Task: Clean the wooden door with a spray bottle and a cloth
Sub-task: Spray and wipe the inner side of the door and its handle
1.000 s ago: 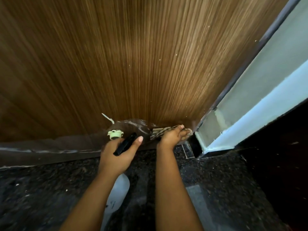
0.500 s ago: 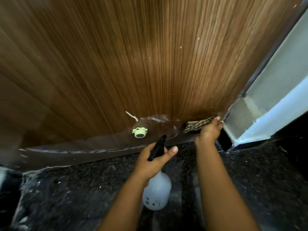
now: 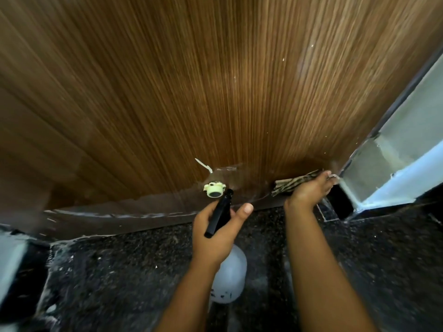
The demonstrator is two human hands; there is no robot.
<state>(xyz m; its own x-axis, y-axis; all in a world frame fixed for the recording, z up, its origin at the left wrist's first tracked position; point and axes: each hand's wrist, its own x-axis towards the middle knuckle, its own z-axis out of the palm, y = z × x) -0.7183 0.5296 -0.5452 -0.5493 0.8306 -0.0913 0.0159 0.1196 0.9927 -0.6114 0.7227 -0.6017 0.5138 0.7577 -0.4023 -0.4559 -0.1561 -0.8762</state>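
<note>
The wooden door (image 3: 215, 92) fills the upper view, brown with fine vertical grain. My left hand (image 3: 215, 233) grips the black head of a white spray bottle (image 3: 229, 281), whose round body hangs below my wrist above the floor. At the door's bottom right corner my right hand (image 3: 309, 192) presses a striped brown cloth (image 3: 292, 182) against the wood. The fingers lie over the cloth near the door's edge.
A pale green door stopper (image 3: 214, 189) sits at the door's foot, with clear film and a dark strip (image 3: 119, 216) along the bottom. The floor (image 3: 119, 271) is dark speckled stone. A grey-white door frame (image 3: 395, 149) stands at right.
The view has shifted left since a second ago. My right hand with the cloth has slid right to the door's bottom corner. My left hand still holds the bottle.
</note>
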